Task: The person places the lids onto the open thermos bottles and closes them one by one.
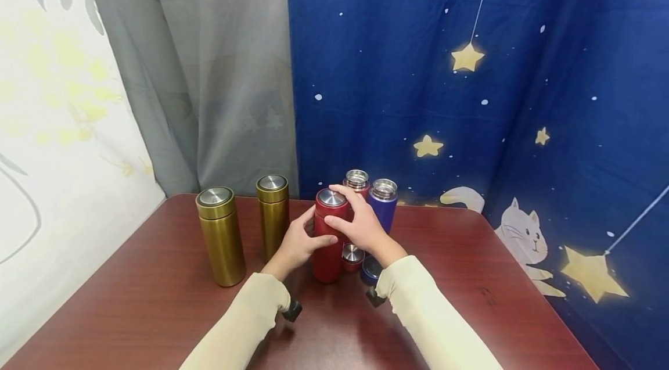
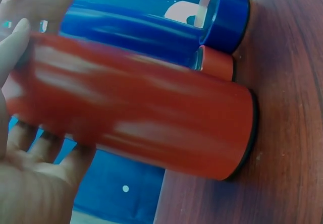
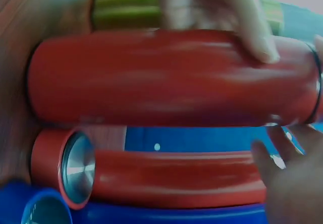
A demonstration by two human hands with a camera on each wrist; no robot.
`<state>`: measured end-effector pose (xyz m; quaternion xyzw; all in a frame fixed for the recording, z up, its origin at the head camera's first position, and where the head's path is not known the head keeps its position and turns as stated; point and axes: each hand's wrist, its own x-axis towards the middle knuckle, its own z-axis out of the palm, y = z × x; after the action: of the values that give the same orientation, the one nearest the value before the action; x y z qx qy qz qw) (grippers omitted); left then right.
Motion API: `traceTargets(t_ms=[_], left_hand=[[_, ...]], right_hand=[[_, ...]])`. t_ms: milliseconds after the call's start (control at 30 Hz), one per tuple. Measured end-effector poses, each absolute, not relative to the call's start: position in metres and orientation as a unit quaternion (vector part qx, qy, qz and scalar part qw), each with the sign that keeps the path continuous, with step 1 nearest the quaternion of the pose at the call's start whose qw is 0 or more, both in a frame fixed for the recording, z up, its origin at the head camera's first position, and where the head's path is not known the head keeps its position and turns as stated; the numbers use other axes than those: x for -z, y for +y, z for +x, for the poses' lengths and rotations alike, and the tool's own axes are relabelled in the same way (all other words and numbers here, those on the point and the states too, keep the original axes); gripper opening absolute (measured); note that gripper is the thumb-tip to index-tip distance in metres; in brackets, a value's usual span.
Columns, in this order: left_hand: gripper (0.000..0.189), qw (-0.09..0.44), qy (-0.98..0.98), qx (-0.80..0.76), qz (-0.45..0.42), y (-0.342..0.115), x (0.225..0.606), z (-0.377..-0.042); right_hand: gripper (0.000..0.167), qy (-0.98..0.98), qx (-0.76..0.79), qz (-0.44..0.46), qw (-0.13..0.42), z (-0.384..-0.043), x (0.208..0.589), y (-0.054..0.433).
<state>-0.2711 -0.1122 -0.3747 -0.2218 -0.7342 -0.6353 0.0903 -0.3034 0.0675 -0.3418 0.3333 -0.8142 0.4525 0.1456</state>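
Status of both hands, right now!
Left hand: holding the lidded red thermos by its body.
Right hand: gripping that thermos's steel-topped lid.

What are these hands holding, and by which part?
The capped red flask: left hand round its upper body, right hand at its lid.

The red bottle (image 1: pixel 328 262) is tall and round, with a smooth, shiny side and a thin black edge at the bottom. It stands up between the left fingers (image 1: pixel 307 219) and the right fingers (image 1: pixel 351 196). The left fingers and thumb go around its upper part. Its lid (image 1: pixel 333 198) is on, red around the side with a shiny silver top, and the right fingers and thumb hold it. The bottom is well below all the fingers.
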Motion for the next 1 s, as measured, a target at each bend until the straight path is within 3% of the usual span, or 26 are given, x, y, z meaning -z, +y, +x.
traceTargets(t_ms=[200, 433, 600, 1000], left_hand=[[0.071, 0.043, -0.732, 0.639, -0.234, -0.116, 0.371, -0.273], [0.067, 0.003, -0.724, 0.642, -0.252, -0.123, 0.367, -0.275], [0.069, -0.001, -0.725, 0.644, -0.246, -0.125, 0.367, -0.275], [0.071, 0.059, -0.712, 0.659, -0.234, -0.116, 0.37, -0.267]], right_hand=[[0.063, -0.761, -0.521, 0.386, 0.014, -0.312, 0.334, 0.075], [0.062, -0.75, -0.519, 0.408, -0.032, -0.317, 0.325, 0.08], [0.062, -0.785, -0.487, 0.384, 0.005, -0.313, 0.325, 0.078], [0.06, -0.832, -0.414, 0.326, 0.175, -0.303, 0.333, 0.063]])
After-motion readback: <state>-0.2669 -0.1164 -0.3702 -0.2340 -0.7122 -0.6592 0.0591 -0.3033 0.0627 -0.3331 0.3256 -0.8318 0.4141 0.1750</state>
